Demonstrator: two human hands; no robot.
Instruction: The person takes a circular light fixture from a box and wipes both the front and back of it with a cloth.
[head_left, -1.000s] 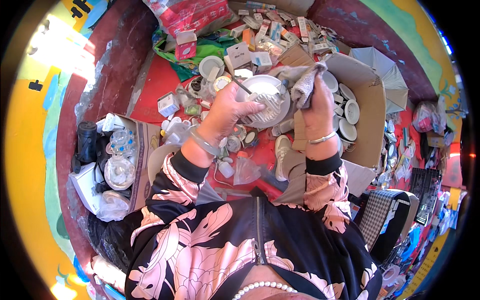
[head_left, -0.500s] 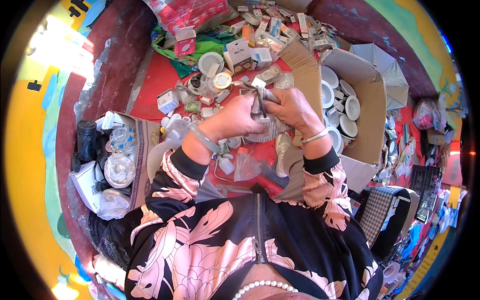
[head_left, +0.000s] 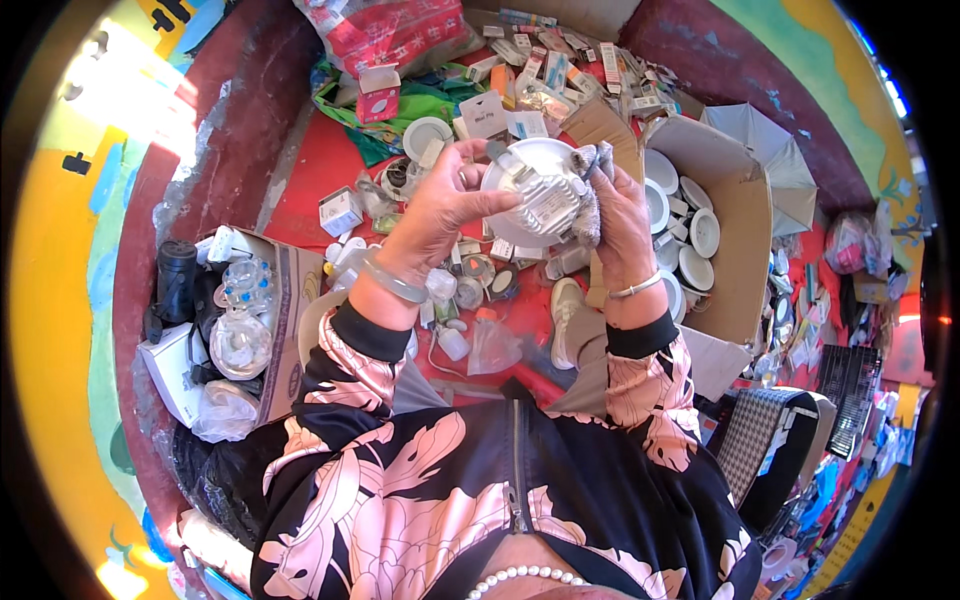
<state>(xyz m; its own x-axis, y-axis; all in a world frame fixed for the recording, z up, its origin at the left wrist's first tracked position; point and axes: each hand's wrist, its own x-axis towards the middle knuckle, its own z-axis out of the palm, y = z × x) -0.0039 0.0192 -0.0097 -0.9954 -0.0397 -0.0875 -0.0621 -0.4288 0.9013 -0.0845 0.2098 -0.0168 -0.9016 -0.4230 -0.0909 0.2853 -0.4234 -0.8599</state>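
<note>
A round white downlight (head_left: 537, 193) with a ribbed back is up between my hands, its back toward me. My left hand (head_left: 438, 212) grips its left rim, the thumb lying across the back. A crumpled grey cloth (head_left: 587, 208) is bunched in my right hand (head_left: 622, 228), pressed against the light's right edge. The right fingers behind the cloth are partly hidden. Beyond my left hand lies another round white light (head_left: 427, 138).
To the right, an open cardboard box (head_left: 735, 190) holds several white round lights. Small cartons (head_left: 560, 75) are heaped at the far side. Loose fittings and a clear plastic bag (head_left: 493, 345) lie on the red cloth. At left stands a box (head_left: 290, 315) of mixed items.
The downlight has been turned, so its round rim and ribbed back now show. My hands have moved apart to its two sides, and the cloth has shifted to its right edge.
</note>
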